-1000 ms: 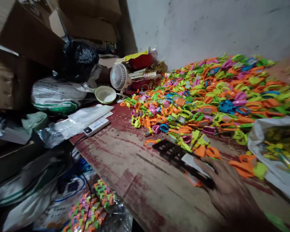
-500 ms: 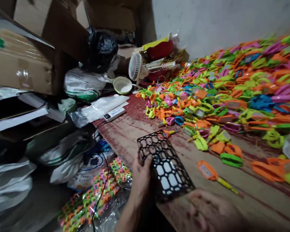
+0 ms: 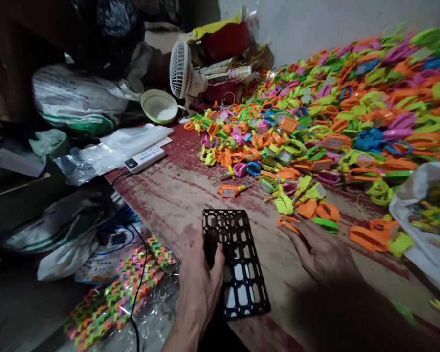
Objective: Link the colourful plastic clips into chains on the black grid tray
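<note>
Surface: worn red table [image 3: 176,195], lower centre.
Left hand [image 3: 201,283]: fingers spread flat on black grid [image 3: 238,264].
Right hand [image 3: 320,252]: open, fingertips touching orange piece [image 3: 288,224].

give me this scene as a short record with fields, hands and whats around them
surface: worn red table
left hand: flat on the black tray, near the table's edge
black tray: lies flat, a honeycomb grid, some cells backed white
right hand: fingers spread on the table, fingertips at an orange piece
pile: orange, green, pink and blue plastic pieces across the far table
left side: fan, bowl, white box, bags
right edge: white bag of yellow pieces
</note>
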Demonstrator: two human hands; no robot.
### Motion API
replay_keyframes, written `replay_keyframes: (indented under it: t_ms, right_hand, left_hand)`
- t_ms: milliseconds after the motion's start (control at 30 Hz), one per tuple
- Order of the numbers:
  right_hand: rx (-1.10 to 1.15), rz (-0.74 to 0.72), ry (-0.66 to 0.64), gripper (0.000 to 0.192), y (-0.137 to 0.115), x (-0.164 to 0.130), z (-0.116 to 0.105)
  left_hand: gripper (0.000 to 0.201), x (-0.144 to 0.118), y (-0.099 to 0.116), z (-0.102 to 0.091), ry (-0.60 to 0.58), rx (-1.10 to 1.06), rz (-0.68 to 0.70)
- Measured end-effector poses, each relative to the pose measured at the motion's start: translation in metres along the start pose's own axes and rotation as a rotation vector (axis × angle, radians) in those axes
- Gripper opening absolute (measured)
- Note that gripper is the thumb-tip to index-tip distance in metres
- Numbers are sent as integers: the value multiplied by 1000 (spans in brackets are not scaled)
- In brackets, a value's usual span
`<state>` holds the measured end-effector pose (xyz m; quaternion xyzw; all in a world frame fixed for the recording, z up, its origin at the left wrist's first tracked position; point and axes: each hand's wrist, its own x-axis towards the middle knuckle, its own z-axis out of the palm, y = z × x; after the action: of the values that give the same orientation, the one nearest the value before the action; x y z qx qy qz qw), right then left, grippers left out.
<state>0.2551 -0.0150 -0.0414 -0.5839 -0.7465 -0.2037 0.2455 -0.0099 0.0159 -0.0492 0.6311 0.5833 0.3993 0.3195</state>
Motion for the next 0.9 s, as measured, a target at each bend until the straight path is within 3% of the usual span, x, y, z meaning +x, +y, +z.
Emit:
replay_keyframes:
  t_ms: [67, 167, 233, 367, 467, 567, 633, 667, 700, 767, 800, 833, 900]
  right_hand:
    - [100, 9, 19, 18, 6, 5, -7]
    - [144, -11, 11, 17, 10, 9, -16]
    - [175, -37, -66, 18, 9, 10, -19]
    - [294, -126, -226, 31, 5, 2, -14]
    - [282, -138, -227, 48, 8, -11, -12]
    - [236, 46, -163, 48, 15, -25, -19]
    - [197, 169, -94, 38, 16, -29, -26]
    - [178, 200, -72, 33, 14, -28, -28]
    - [166, 208, -66, 30, 11, -26, -29]
    - [162, 160, -104, 33, 1, -18, -25]
    - [158, 124, -141, 39, -4, -13, -21]
    - [144, 92, -184, 47, -9, -8, -16]
    - [84, 50, -284, 60, -13, 0, -5]
  left_hand:
    - [55, -1, 3, 2, 9, -72, -41]
    - [54, 2, 13, -1, 104, -459, -314]
    - [52, 3, 20, -4, 189, -734, -485]
    - [56, -12, 32, -4, 258, -1082, -597]
    - [61, -41, 34, -4, 34, -1140, -766]
    - [61, -63, 37, -15, -437, -955, -795]
    - [45, -61, 41, -26, -705, -717, -634]
    - [41, -53, 44, -31, -748, -582, -492]
    - [39, -41, 46, -36, -685, -445, -317]
    - [31, -8, 45, -39, -360, -169, 91]
    - [29, 10, 41, -37, -258, -18, 250]
    - [30, 28, 35, -34, -211, 105, 409]
    - [31, 55, 19, -27, -293, 275, 574]
